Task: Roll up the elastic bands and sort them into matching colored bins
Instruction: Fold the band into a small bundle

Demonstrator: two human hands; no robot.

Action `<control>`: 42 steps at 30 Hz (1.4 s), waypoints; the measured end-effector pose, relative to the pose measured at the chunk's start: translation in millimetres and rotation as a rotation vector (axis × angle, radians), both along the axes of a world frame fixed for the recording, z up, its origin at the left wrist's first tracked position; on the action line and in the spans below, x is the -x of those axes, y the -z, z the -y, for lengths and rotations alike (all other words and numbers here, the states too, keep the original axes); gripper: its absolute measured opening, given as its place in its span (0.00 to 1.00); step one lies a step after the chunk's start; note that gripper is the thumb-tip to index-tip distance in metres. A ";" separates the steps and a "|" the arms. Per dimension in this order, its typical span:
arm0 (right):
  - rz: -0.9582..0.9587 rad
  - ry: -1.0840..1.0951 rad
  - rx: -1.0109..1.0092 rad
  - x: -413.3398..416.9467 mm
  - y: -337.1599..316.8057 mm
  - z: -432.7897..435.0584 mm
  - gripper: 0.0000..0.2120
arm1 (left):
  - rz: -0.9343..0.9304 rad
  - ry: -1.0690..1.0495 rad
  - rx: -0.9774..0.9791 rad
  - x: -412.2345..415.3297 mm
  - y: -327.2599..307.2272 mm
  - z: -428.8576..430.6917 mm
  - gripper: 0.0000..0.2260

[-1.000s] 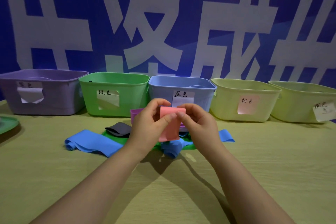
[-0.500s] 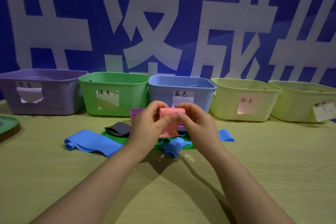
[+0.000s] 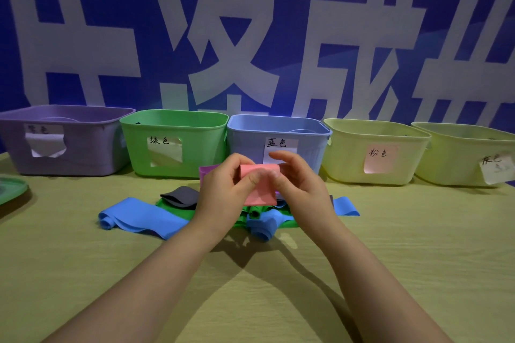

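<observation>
The left hand and the right hand each pinch the pink band between thumb and curled fingers, holding it in the air above the middle of the table. Along the table's far edge stand, left to right, a purple bin, a green bin, a blue bin and two pale yellow bins, one labelled pink and one labelled grey. Their front walls hide the interiors, so the contents cannot be told. Below the hands, a blue band and a grey band lie on the table.

Smooth plastic bins; matt wood-grain table.
</observation>
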State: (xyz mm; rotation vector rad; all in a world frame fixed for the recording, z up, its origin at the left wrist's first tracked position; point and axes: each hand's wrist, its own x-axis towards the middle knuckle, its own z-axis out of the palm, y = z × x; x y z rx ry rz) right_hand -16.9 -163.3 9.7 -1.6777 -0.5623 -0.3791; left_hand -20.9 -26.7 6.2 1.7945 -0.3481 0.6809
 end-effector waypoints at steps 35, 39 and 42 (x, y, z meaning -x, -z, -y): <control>0.068 0.161 0.203 -3.0 1.9 2.0 0.11 | -0.054 0.062 -0.013 0.4 -2.0 -1.3 0.28; 0.077 0.174 0.266 -3.0 1.3 2.5 0.16 | -0.013 0.074 0.021 -2.0 -0.4 0.0 0.15; 0.046 0.184 0.250 -3.3 3.8 3.0 0.19 | 0.038 0.053 -0.057 1.0 -0.7 -0.3 0.09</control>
